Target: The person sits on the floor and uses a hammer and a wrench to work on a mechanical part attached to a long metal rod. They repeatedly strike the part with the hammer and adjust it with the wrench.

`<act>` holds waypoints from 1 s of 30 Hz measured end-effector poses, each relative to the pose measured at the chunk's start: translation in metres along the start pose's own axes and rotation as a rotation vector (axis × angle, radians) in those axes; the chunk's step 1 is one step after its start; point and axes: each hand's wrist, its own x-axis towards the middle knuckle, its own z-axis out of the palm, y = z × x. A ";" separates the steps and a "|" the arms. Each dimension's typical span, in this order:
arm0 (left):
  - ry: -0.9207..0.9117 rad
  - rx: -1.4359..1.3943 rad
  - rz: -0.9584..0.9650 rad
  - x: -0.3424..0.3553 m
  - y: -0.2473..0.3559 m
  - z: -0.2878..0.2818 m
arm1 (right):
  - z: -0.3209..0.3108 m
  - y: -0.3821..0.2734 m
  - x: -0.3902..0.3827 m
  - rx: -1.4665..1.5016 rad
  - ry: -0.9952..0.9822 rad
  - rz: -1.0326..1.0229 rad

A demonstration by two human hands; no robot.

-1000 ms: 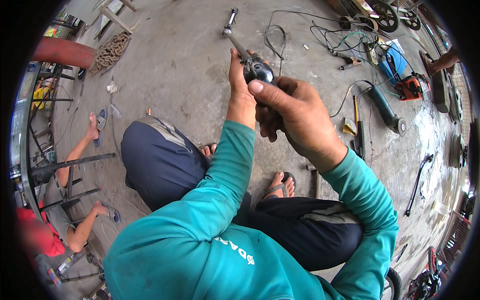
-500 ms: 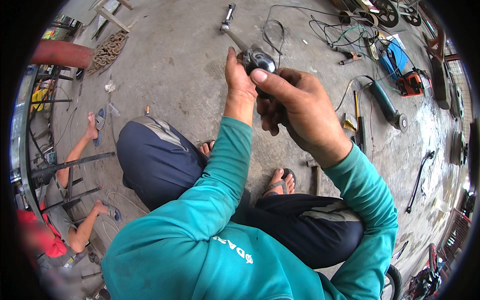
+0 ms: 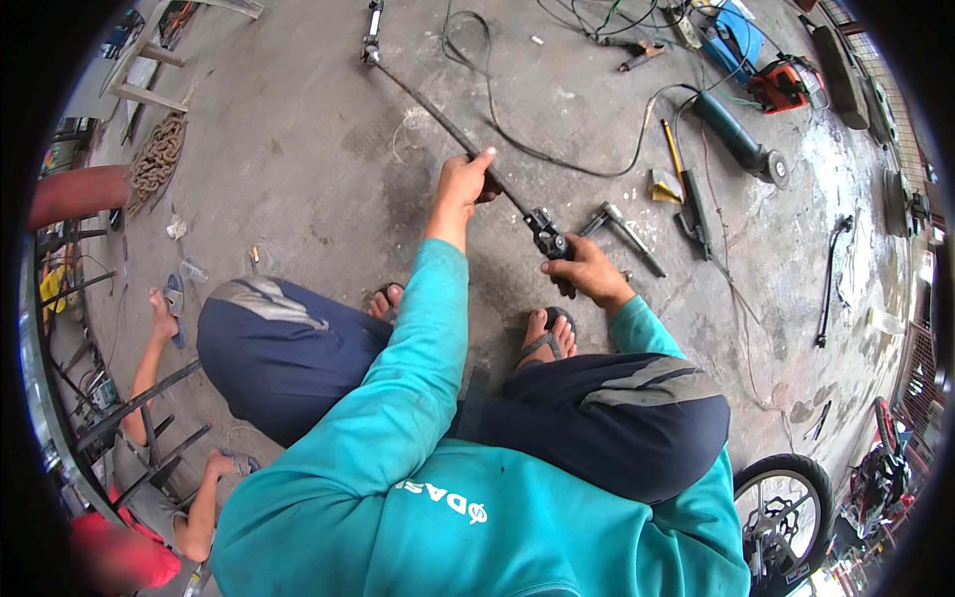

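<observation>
A long steering shaft [image 3: 428, 107] with a universal joint at each end slants across the space in front of me. My left hand [image 3: 466, 186] is wrapped round the bare rod near its middle. The near universal joint [image 3: 546, 235] is dark and greasy, and my right hand [image 3: 589, 269] grips its end with thumb and fingers. At the far end, the other joint [image 3: 371, 48] points away from me, with a lighter metal piece beyond it. A hammer-like metal tool [image 3: 631, 237] lies on the floor just past my right hand.
To the right lie an angle grinder [image 3: 738, 137], a black cable [image 3: 587, 171], a yellow-and-black rod [image 3: 688, 189] and a clamp [image 3: 635, 54]. A rusty chain [image 3: 157, 154] and red pipe [image 3: 80, 194] are at left, near another person [image 3: 164, 497]. A wheel [image 3: 786, 517] stands lower right.
The shaft has swung from close before me to lower and further right, showing its full length. My right hand moved down and right with the near joint; my left hand shifted slightly down.
</observation>
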 end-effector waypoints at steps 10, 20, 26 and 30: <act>0.082 0.148 0.092 0.007 -0.016 0.006 | -0.003 0.022 0.023 -0.454 0.171 -0.162; 0.034 0.030 0.065 0.005 -0.013 0.010 | -0.007 0.000 0.025 -0.845 0.235 -0.031; 0.047 -0.100 0.117 0.009 -0.013 0.020 | 0.007 0.029 0.021 -0.335 0.394 -0.268; -0.006 -0.105 0.086 0.012 -0.009 0.017 | -0.002 0.023 0.008 0.190 0.136 -0.278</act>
